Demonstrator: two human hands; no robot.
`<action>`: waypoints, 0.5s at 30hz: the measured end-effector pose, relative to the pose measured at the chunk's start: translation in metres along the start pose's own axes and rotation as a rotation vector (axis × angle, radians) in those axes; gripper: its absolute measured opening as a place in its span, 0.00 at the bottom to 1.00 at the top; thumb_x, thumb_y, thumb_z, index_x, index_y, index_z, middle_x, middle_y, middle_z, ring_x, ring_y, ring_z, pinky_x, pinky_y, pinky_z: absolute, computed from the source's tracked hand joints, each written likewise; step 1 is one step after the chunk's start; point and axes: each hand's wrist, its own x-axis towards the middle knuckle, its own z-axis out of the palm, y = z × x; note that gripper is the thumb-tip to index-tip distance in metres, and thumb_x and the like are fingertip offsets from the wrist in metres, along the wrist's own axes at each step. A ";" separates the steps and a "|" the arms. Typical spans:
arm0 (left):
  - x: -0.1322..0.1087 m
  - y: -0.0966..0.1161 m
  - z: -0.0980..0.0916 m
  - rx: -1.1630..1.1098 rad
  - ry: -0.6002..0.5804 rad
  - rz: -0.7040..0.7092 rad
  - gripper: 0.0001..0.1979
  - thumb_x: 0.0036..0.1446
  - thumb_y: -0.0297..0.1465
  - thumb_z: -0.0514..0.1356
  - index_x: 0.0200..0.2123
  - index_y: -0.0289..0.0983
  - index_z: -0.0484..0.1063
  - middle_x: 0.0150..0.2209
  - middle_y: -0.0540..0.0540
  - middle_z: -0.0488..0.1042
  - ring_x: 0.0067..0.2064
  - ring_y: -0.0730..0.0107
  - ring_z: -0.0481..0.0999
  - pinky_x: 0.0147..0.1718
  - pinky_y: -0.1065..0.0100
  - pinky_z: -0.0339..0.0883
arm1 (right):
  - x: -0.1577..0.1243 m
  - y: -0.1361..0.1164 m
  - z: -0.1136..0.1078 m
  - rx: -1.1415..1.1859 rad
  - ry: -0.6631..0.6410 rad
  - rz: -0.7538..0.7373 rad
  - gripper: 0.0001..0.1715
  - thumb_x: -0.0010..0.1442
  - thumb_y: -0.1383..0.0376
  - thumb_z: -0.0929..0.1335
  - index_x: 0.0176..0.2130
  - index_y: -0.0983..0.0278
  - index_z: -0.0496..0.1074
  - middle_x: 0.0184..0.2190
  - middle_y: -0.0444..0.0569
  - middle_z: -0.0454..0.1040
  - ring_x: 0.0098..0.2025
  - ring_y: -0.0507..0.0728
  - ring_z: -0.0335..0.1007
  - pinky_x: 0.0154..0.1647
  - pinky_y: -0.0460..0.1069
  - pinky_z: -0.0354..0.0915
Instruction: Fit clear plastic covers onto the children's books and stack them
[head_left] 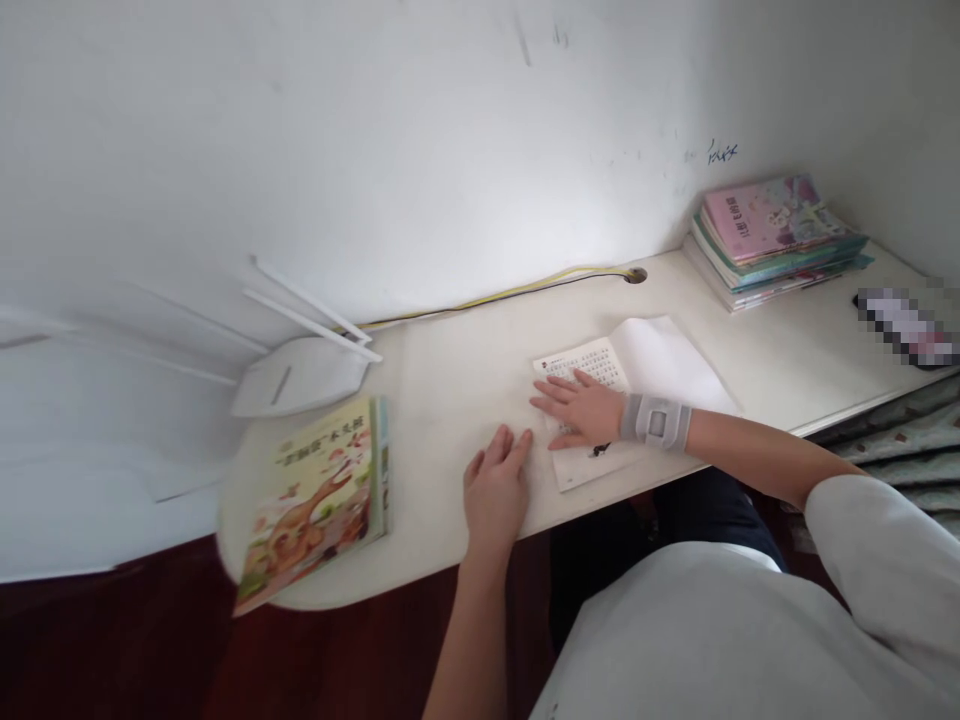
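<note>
Router (304,378) stands at the tabletop's (435,420) rear left edge; picture books (319,500) overhang the front left corner. Left hand (496,487), fingers loosely together, rests near the front edge; right hand (586,408), fingers apart, covers an open book (652,365) there; book stack (776,235), then phone (904,325), rightmost.

Booklet (651,368) right of router (307,374)

Home, looks like a study corner. Evidence: narrow white tabletop (435,400) with rounded end, against a wall (450,150) with pen scribbles (722,152); white router (300,378) with antennas; cables (480,302) running along the wall to a hole (635,276); open booklet (585,362); illustrated children's book (319,495) at left, book stack (780,225) at right; dark reddish floor (150,640); patterned cloth (892,425).
</note>
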 end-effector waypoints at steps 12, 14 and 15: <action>0.001 -0.002 0.003 -0.083 0.031 -0.017 0.23 0.58 0.22 0.45 0.52 0.38 0.70 0.59 0.38 0.64 0.59 0.63 0.66 0.56 0.54 0.58 | -0.056 0.074 -0.008 -0.057 0.016 0.406 0.40 0.63 0.46 0.53 0.64 0.67 0.53 0.66 0.60 0.48 0.66 0.69 0.42 0.62 0.69 0.43; 0.001 -0.002 0.003 -0.090 0.025 -0.017 0.23 0.58 0.22 0.46 0.52 0.40 0.70 0.59 0.41 0.65 0.59 0.64 0.65 0.57 0.55 0.57 | -0.055 0.071 -0.004 -0.027 -0.004 0.431 0.41 0.64 0.46 0.51 0.65 0.69 0.50 0.66 0.60 0.47 0.67 0.69 0.41 0.63 0.68 0.44; 0.001 -0.001 0.003 -0.092 0.021 -0.021 0.23 0.58 0.22 0.46 0.52 0.40 0.70 0.59 0.41 0.65 0.59 0.64 0.65 0.57 0.55 0.57 | -0.055 0.070 -0.003 -0.018 -0.017 0.438 0.41 0.64 0.46 0.49 0.65 0.70 0.49 0.66 0.60 0.47 0.67 0.68 0.41 0.63 0.68 0.44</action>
